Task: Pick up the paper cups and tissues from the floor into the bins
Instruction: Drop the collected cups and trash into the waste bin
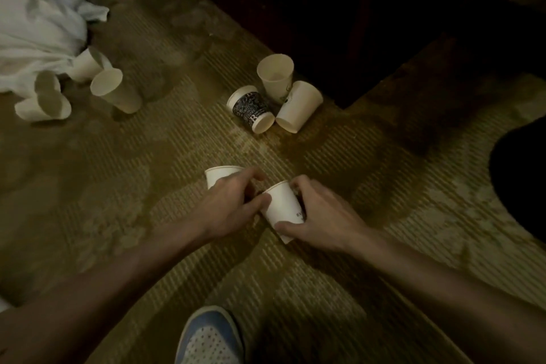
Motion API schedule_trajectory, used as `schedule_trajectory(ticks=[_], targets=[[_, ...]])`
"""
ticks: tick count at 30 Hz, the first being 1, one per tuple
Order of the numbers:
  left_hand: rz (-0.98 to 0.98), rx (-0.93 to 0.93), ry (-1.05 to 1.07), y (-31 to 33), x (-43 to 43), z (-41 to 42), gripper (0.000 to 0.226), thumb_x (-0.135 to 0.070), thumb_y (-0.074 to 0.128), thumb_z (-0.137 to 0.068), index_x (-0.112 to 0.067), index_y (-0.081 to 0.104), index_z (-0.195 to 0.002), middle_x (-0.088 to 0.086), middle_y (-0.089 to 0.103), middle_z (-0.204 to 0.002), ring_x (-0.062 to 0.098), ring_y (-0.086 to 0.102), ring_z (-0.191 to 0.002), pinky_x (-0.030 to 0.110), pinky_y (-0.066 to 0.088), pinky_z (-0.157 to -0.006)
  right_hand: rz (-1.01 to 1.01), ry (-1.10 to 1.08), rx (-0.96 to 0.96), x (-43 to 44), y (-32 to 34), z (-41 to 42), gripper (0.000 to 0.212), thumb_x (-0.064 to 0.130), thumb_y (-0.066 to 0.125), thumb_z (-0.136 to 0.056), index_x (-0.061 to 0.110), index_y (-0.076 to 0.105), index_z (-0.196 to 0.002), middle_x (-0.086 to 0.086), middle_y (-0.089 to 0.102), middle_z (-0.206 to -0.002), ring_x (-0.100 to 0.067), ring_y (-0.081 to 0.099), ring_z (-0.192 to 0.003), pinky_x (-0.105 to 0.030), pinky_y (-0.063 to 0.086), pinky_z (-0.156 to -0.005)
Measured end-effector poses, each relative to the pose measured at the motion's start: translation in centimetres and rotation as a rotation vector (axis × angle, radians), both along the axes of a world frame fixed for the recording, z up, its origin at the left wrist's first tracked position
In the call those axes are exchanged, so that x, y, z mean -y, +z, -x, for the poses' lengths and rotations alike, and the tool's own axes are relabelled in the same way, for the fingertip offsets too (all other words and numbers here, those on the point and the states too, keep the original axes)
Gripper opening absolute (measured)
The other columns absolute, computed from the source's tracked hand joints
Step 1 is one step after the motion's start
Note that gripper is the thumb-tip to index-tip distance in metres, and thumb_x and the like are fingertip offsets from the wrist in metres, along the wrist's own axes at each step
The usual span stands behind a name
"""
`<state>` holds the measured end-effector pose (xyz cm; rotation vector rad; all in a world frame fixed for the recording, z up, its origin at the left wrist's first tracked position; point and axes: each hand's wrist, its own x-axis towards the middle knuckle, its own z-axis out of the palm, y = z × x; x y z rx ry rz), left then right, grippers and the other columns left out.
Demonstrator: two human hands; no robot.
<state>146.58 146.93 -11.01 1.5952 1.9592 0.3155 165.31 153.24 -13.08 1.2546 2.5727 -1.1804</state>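
My right hand [319, 211] grips a white paper cup [282, 207] lying tilted on the carpet, thumb and fingers curled round it. My left hand [233, 204] curls its fingers round a second white cup [217, 176] just left of it. Farther off lie a black patterned cup [251, 108] and two white cups [276, 74] [298, 105]. Several more white cups [113, 90] lie at the left beside crumpled white tissue or cloth [32, 38]. No bin is in view.
Dark furniture [339, 9] stands at the back right, close behind the middle cups. A blue and white shoe [211, 337] is at the bottom centre. A dark shape [520, 177] fills the right edge. Patterned carpet [147, 216] covers the floor.
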Motion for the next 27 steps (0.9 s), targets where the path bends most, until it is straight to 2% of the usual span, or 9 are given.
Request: schedule_trajectory(ticks=[2, 4, 6, 8, 12, 16, 19, 23, 27], targets=[[0.024, 0.054, -0.01, -0.5, -0.2, 0.4, 0.026, -0.037, 0.06, -0.093, -0.028, 0.06, -0.118, -0.012, 0.062, -0.086, -0.004, 0.056, -0.075, 0.017, 0.043, -0.066, 0.005, -0.015, 0.001, -0.2, -0.4, 1.2, 0.075, 0.054, 0.075, -0.075, 0.025, 0.033, -0.13, 0.0, 0.048, -0.133, -0.019, 0.051, -0.115, -0.036, 0.048, -0.088], [0.036, 0.105, -0.05, -0.5, -0.4, 0.8, 0.012, -0.033, 0.059, -0.095, -0.027, 0.065, -0.103, -0.011, 0.063, -0.086, 0.0, 0.058, -0.077, 0.028, 0.049, -0.071, 0.032, -0.042, 0.004, -0.4, -0.7, 2.3, 0.079, 0.052, 0.078, -0.072, 0.025, 0.032, -0.13, 0.0, 0.049, -0.133, -0.02, 0.052, -0.115, -0.032, 0.045, -0.083], [0.053, 0.144, -0.091, -0.5, -0.6, 1.0, 0.012, -0.03, 0.058, -0.095, -0.022, 0.067, -0.094, -0.008, 0.063, -0.086, 0.005, 0.059, -0.08, 0.035, 0.05, -0.074, 0.096, -0.06, 0.02, -0.5, -0.9, 3.0, 0.086, 0.054, 0.079, -0.07, 0.026, 0.028, -0.133, 0.0, 0.049, -0.134, -0.02, 0.053, -0.115, -0.031, 0.043, -0.079], [0.062, 0.174, -0.12, -0.5, -0.8, 1.2, 0.014, -0.029, 0.058, -0.096, -0.02, 0.065, -0.089, -0.007, 0.063, -0.084, 0.008, 0.059, -0.081, 0.034, 0.049, -0.074, 0.135, -0.068, 0.037, -0.3, -0.6, 3.3, 0.09, 0.059, 0.078, -0.068, 0.028, 0.026, -0.134, 0.0, 0.05, -0.133, -0.019, 0.054, -0.112, -0.031, 0.045, -0.077], [0.006, 0.301, -0.131, -0.7, -0.8, 1.6, 0.013, -0.026, 0.059, -0.096, -0.028, 0.061, -0.084, -0.015, 0.06, -0.074, -0.006, 0.056, -0.073, 0.014, 0.038, -0.063, 0.152, -0.07, 0.08, -0.1, 0.6, 3.0, 0.078, 0.064, 0.073, -0.071, 0.031, 0.029, -0.127, 0.002, 0.052, -0.123, -0.015, 0.056, -0.102, -0.032, 0.05, -0.073], [-0.101, 0.406, -0.092, 0.1, -0.9, 2.6, 0.012, -0.025, 0.063, -0.094, -0.028, 0.065, -0.083, -0.014, 0.064, -0.07, -0.003, 0.059, -0.068, 0.018, 0.04, -0.062, 0.185, -0.068, 0.107, -0.7, 2.3, 4.2, 0.073, 0.059, 0.07, -0.077, 0.033, 0.026, -0.13, 0.003, 0.053, -0.12, -0.014, 0.059, -0.096, -0.027, 0.049, -0.063], [-0.184, 0.5, 0.07, 1.1, -0.9, 4.7, 0.009, -0.028, 0.066, -0.092, -0.027, 0.072, -0.086, -0.017, 0.067, -0.073, -0.002, 0.06, -0.064, 0.013, 0.042, -0.057, 0.161, -0.098, 0.06, -1.1, 3.9, 5.8, 0.071, 0.059, 0.067, -0.078, 0.035, 0.025, -0.13, 0.005, 0.054, -0.117, -0.012, 0.059, -0.093, -0.028, 0.052, -0.064], [-0.292, 0.437, 0.286, 0.6, 0.3, 7.7, 0.012, -0.039, 0.061, -0.092, -0.032, 0.069, -0.088, -0.014, 0.064, -0.079, -0.006, 0.056, -0.072, 0.01, 0.038, -0.057, 0.196, -0.131, 0.037, -0.6, 6.0, 5.1, 0.075, 0.066, 0.065, -0.073, 0.039, 0.026, -0.132, 0.011, 0.056, -0.113, -0.005, 0.061, -0.092, -0.028, 0.055, -0.067], [-0.207, 0.338, 0.255, -1.7, 1.5, 7.9, 0.007, -0.045, 0.053, -0.092, -0.042, 0.059, -0.092, -0.014, 0.057, -0.095, -0.006, 0.051, -0.082, 0.017, 0.035, -0.065, 0.251, -0.204, 0.044, -1.0, 6.8, 2.7, 0.072, 0.061, 0.07, -0.073, 0.038, 0.031, -0.128, 0.013, 0.058, -0.107, -0.007, 0.065, -0.088, -0.031, 0.06, -0.068]])
